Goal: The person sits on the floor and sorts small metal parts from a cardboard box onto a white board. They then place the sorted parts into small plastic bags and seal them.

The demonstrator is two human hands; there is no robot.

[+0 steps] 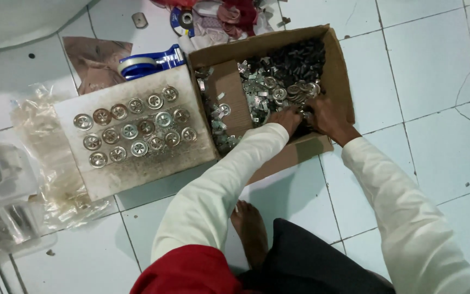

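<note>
Both hands, the left hand (285, 118) and the right hand (326, 117), dug into the brown cardboard box (339, 71) of small silvery metal clips (278, 87) (fingers buried, grip unclear). Beyond, the grimy white board (131, 169) held three rows of round metal discs (137, 128), with bare space left.

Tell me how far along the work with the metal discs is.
Done: three rows of round metal discs sit on the flat white board. In hand: the left hand and right hand dig in the cardboard box; their grip is hidden. Left: a heap of loose metal parts in the box, and bare space on the board's near part.
</note>
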